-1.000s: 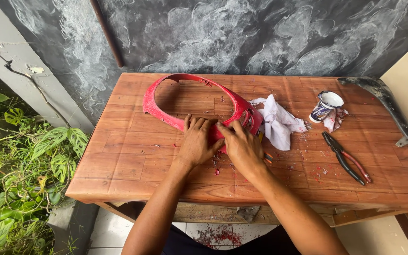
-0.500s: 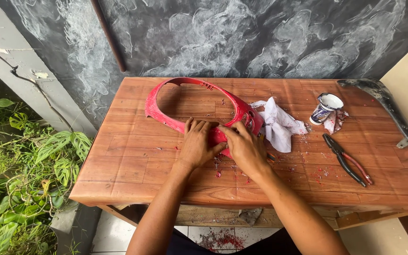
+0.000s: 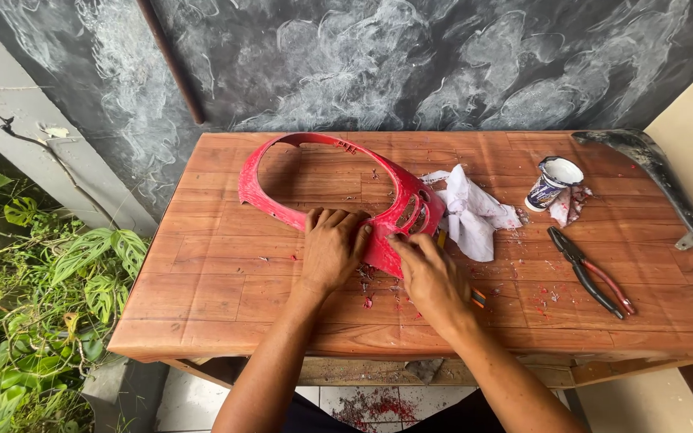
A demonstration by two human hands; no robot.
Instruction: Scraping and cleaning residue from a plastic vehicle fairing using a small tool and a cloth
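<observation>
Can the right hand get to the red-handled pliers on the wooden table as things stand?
Probably yes. The right hand rests on the red plastic ring-shaped panel; the red-handled pliers lie to its right on the wooden table, with only bare, chip-strewn tabletop between them.

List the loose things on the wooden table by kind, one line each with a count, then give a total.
Red plastic panel, under both hands: 1
White cloth: 1
Cup: 1
Stained rag by the cup: 1
Pliers: 1
Dark curved panel at the right edge: 1
Total: 6
</observation>
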